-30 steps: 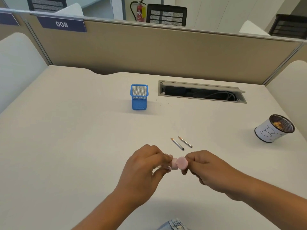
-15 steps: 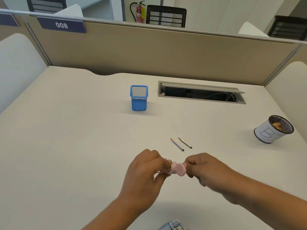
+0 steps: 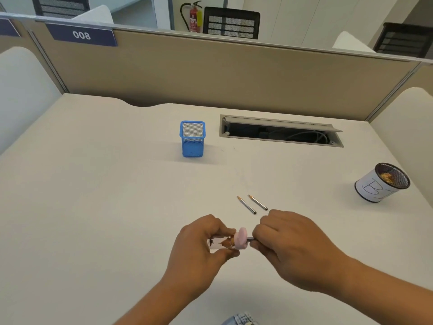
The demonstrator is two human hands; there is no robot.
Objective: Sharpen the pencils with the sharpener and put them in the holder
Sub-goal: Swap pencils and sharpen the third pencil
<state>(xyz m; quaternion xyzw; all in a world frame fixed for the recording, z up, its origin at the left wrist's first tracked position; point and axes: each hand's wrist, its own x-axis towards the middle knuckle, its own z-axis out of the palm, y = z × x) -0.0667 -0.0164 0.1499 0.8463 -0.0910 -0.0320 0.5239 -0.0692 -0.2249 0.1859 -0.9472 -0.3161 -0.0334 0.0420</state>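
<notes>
My left hand [image 3: 199, 249] grips a sharpener [image 3: 311, 239]... a small clear tube with a pink cap, brown shavings inside it. My right hand [image 3: 290, 245] pinches a short grey pencil [image 3: 251, 239] whose tip sits in the pink cap; most of that pencil is hidden by my fingers. Two short grey pencils [image 3: 246, 205] [image 3: 257, 202] lie side by side on the desk just beyond my right hand, points toward the far left. The blue mesh holder [image 3: 192, 146] stands upright and empty farther back, left of centre.
A white paper-wrapped mesh cup [image 3: 379, 186] with shavings in it stands at the right. An open cable slot [image 3: 281, 132] is set in the desk behind the holder's right. A beige partition [image 3: 210, 73] closes the desk's far edge.
Both hands have dropped slightly toward me. The sharpener has turned, so its clear body with shavings and the pencil's shaft now show.
</notes>
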